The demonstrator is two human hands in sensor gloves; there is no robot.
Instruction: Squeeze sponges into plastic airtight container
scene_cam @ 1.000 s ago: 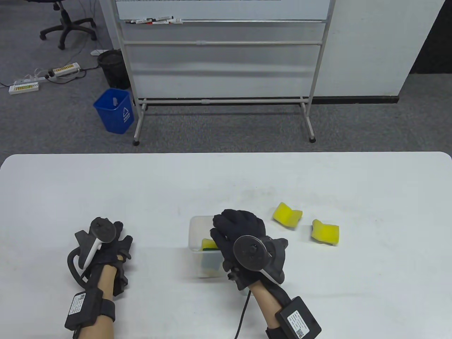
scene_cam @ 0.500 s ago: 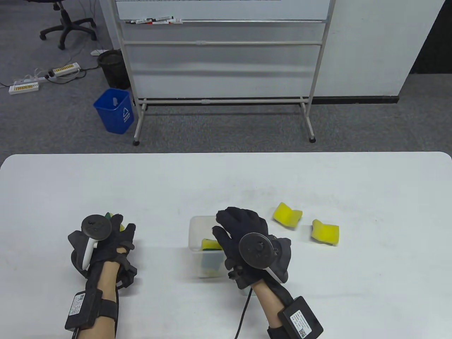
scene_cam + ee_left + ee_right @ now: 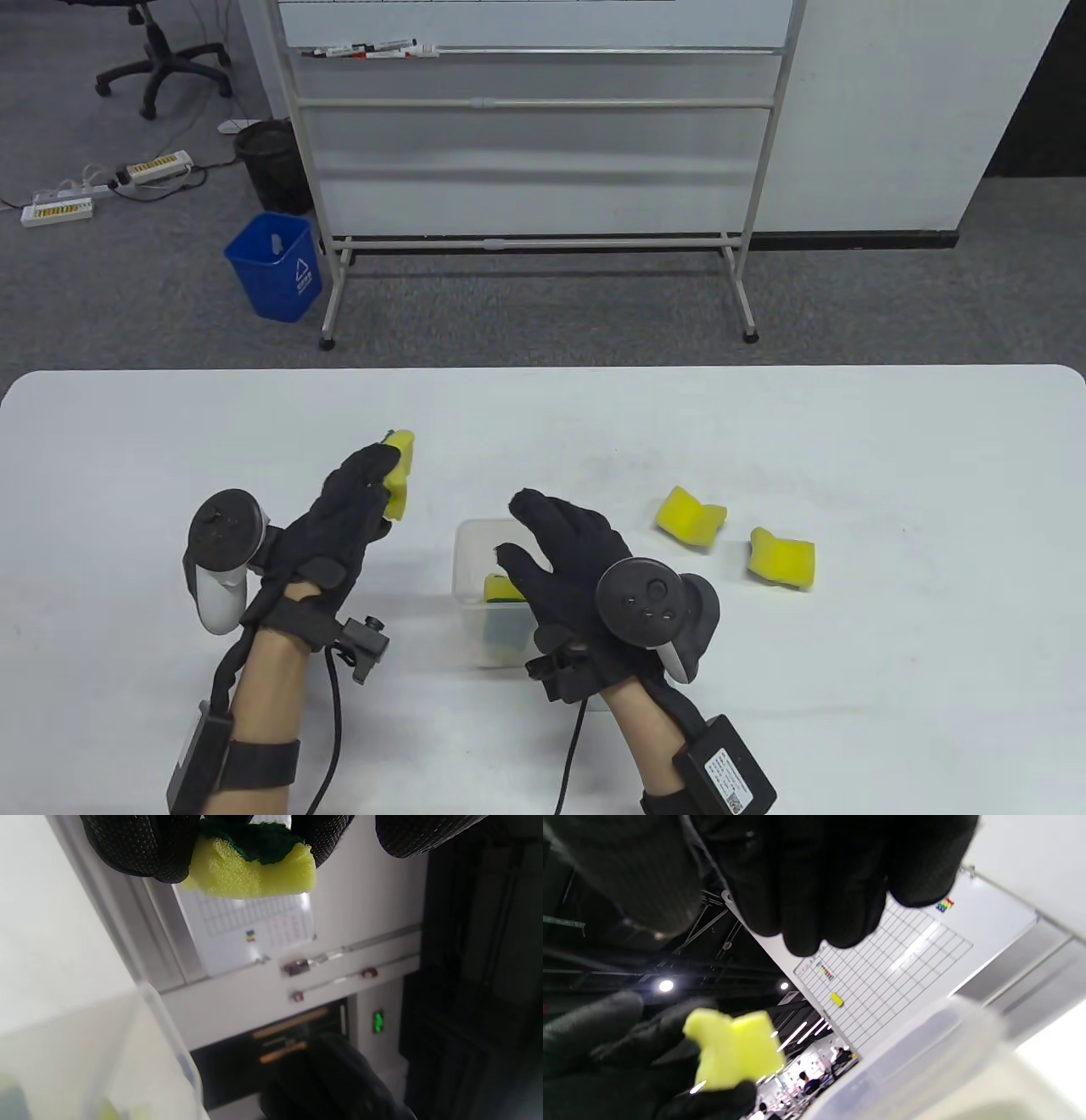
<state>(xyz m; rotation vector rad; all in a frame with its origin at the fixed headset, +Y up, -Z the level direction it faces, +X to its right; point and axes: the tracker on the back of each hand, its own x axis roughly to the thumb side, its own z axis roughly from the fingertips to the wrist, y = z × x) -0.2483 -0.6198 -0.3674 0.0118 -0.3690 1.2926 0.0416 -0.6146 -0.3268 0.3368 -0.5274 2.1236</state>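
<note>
Two hands | left hand (image 3: 339, 526) raised, pinching sponge (image 3: 399, 475) | right hand (image 3: 568, 552) over container (image 3: 471, 552)

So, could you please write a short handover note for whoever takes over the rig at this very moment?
Left hand: raised to the left of the container, grips one squeezed sponge.
Right hand: fingers spread over the plastic container, holding nothing.
Done: at least one sponge in the container; how many lie under the hand cannot be told.
Left: put in the gripped sponge, then the two loose sponges on the table to the right, the nearer one and the farther one. No lid is in view.
</note>
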